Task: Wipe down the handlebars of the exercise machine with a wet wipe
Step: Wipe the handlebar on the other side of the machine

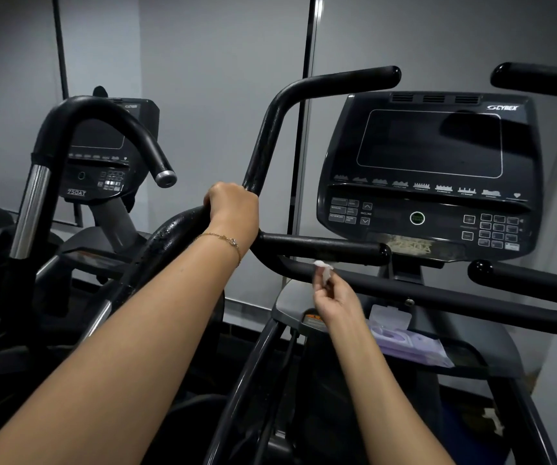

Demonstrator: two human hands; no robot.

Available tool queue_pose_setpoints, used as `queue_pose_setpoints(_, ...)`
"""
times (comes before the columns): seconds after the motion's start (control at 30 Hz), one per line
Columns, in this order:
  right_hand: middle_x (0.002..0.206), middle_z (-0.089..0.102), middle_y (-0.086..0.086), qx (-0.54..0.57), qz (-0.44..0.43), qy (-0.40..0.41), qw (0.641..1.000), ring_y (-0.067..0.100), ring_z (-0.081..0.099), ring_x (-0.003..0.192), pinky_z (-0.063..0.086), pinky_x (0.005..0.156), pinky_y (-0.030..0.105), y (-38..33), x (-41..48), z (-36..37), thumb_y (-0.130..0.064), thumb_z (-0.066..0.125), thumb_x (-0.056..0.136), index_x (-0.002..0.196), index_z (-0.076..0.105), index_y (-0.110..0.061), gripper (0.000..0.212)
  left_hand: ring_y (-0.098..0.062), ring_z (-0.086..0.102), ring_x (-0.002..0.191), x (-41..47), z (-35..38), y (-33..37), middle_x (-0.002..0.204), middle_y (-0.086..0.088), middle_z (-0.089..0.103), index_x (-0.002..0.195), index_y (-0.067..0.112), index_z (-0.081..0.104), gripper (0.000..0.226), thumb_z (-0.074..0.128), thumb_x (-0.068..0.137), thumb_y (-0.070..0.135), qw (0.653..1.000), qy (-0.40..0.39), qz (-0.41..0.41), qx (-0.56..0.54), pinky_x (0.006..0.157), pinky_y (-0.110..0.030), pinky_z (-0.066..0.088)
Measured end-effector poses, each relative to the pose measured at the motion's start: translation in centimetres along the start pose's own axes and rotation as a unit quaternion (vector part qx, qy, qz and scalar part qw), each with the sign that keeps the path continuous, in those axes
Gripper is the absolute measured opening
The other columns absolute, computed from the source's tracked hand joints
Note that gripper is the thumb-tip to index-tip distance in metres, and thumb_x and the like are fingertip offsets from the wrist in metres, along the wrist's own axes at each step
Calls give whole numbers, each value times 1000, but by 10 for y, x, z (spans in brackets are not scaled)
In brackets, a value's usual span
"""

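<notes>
My left hand grips the black left handlebar of the exercise machine where it bends, and droplets glisten on the bar below the hand. My right hand pinches a small crumpled white wet wipe between its fingertips, held just under the short horizontal grip and against the lower black crossbar. The upper end of the left handlebar curves right above the console. The right handlebar is partly cut off by the frame edge.
The Cybex console with dark screen and keypad faces me. An open lilac wet-wipe pack lies on the tray below it. A second machine with its own console and curved bar stands at left. A grey wall lies behind.
</notes>
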State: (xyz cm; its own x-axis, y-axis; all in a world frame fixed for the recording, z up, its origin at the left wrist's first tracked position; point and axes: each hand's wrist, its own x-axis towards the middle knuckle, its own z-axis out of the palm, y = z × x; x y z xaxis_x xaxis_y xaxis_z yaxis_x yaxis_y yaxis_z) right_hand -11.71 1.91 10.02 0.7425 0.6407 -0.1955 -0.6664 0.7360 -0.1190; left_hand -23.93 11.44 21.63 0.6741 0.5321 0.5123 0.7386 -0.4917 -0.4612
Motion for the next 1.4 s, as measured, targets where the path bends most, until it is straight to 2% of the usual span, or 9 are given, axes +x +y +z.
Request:
queue_pose_setpoints(0.2,82,55,16,8,-18,12,1000,19,57,93,48,93,25,-12,-12,2,5,47,92,81,54,5,13,-21,64,94,1,-1,2,106,-5,62,111,9,58,26,48,88,8,1000,-5,-3,4,85,-31,54)
queue_pose_setpoints(0.3,78,56,13,47,-20,2,999,15,59,80,46,96,19,-24,-14,1,6,47,91,79,55,5,15,-21,64,93,1,0,2,104,-5,63,109,9,59,25,47,87,7,1000,-2,-2,11,84,-30,54)
queue_pose_setpoints(0.57,71,61,17,-47,-52,13,997,19,58,71,55,51,24,-37,-27,0,3,49,92,77,54,3,16,-20,64,94,-2,-2,2,105,-4,63,107,9,59,22,47,88,8,1000,-6,1,0,86,-31,54)
queue_pose_setpoints(0.83,52,63,18,7,-60,22,998,19,60,72,49,92,20,-51,-40,-2,2,51,91,78,55,4,14,-20,64,94,-3,-2,3,105,-4,63,106,9,60,22,47,89,8,1000,-3,-4,9,85,-31,54)
queue_pose_setpoints(1.0,69,61,13,2,-73,34,997,18,62,77,54,80,21,-56,-43,3,2,51,91,79,56,4,13,-21,64,95,-4,-2,3,105,-4,63,109,10,59,24,47,88,7,1000,-1,-8,20,84,-31,54)
queue_pose_setpoints(1.13,71,65,8,-84,-170,-1,982,10,64,57,54,48,17,-69,-51,-9,-1,50,92,89,58,-1,9,-21,63,97,-4,-2,4,108,-5,62,110,10,59,26,47,88,7,1000,-1,-11,20,86,-31,54)
queue_pose_setpoints(1.2,87,63,0,-269,-370,-1,890,2,62,66,50,56,7,-81,-60,-3,-2,50,93,109,60,-1,20,-23,62,100,-5,-1,5,112,-6,60,113,9,58,28,47,88,7,1000,2,-14,20,86,-32,53)
queue_pose_setpoints(1.3,96,63,4,-649,-578,-77,488,11,58,84,42,68,6,-85,-66,30,-5,55,91,112,65,-3,23,-25,61,101,-5,-2,6,113,-7,60,116,9,57,29,47,89,8,1000,0,-21,22,86,-33,53)
queue_pose_setpoints(1.4,100,62,9,-841,-502,-114,168,25,55,95,42,73,27,-68,-48,58,-9,54,90,103,71,-9,21,-25,61,103,-5,-3,6,116,-7,59,119,9,56,31,46,90,9,999,0,-24,30,86,-34,53)
